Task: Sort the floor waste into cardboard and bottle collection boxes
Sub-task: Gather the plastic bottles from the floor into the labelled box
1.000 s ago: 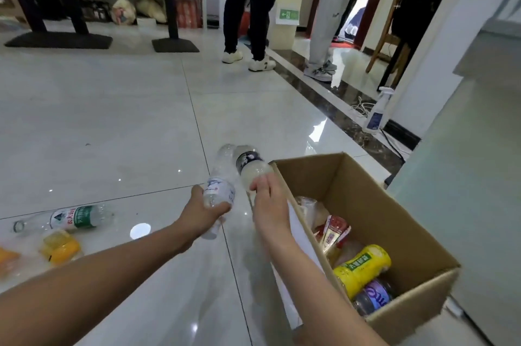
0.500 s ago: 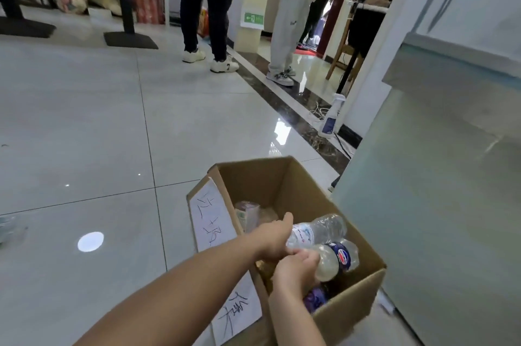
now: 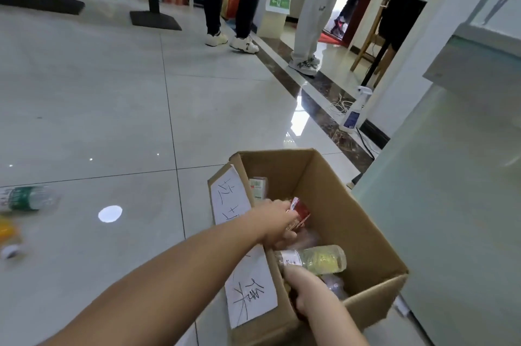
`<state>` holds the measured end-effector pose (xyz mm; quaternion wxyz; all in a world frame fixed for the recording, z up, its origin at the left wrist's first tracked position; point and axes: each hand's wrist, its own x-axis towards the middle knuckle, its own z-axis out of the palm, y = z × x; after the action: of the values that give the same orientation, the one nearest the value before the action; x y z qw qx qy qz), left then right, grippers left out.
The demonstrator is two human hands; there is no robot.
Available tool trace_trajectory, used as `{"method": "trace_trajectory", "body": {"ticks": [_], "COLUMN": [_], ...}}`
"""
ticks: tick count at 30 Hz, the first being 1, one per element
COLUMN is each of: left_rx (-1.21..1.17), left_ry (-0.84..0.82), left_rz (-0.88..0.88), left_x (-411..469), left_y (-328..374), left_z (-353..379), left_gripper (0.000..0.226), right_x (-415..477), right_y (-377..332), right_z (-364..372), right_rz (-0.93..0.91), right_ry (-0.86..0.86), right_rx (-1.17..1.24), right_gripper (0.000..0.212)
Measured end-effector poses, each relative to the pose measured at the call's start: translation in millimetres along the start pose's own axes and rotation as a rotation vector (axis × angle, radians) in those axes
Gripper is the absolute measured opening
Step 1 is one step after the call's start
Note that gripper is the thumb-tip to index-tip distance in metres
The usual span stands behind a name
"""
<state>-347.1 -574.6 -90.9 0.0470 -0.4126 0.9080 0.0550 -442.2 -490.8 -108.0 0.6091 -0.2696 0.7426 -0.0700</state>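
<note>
Since half a second ago our left hand [image 3: 277,223] has let its clear bottle go and now reaches deep into the cardboard box [image 3: 363,221]; whether its fingers are loose or curled on the red packet [image 3: 300,211] beside them, we cannot tell. Our right hand [image 3: 307,288] grips the pale yellowish bottle [image 3: 318,259] by its neck end, holding it low over the box's near corner, likely so it drops in without bouncing. Left on the floor, a green-labelled bottle [image 3: 26,198] waits.
</note>
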Motion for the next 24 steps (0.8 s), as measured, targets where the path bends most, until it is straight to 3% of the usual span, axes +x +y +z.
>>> {"method": "trace_trajectory", "body": {"ticks": [4, 7, 10, 12, 16, 20, 24], "left_rx": [0.036, 0.109, 0.109, 0.054, 0.005, -0.099, -0.217], "left_ry": [0.058, -0.031, -0.179, -0.252, -0.344, -0.397, -0.45], "left_rz": [-0.065, -0.129, -0.295, -0.437, -0.666, -0.86, -1.026], "left_x": [-40, -83, -133, -173, -266, -363, -452], "left_y": [-55, -94, -133, -160, -205, -229, -241], "left_z": [-14, -20, -19, -11, 20, 57, 99], "left_gripper": [0.052, 0.058, 0.063, 0.066, 0.072, 0.073, 0.074], "right_x": [-28, -33, -43, -47, -36, -28, -25], "right_y": [-42, -82, -114, -129, -143, -134, -121], "right_z": [4, 11, 45, 87, 191, 291, 373], "right_rz": [-0.072, -0.13, -0.372, -0.626, -1.029, -1.073, -1.049], "right_ry": [0.154, 0.37, 0.675, 0.748, 0.577, 0.272, 0.104], "right_rx": [-0.513, -0.751, -0.91, -1.027, -1.244, -1.347, -1.495], "right_gripper": [0.022, 0.03, 0.035, 0.032, 0.038, 0.049, 0.053]}}
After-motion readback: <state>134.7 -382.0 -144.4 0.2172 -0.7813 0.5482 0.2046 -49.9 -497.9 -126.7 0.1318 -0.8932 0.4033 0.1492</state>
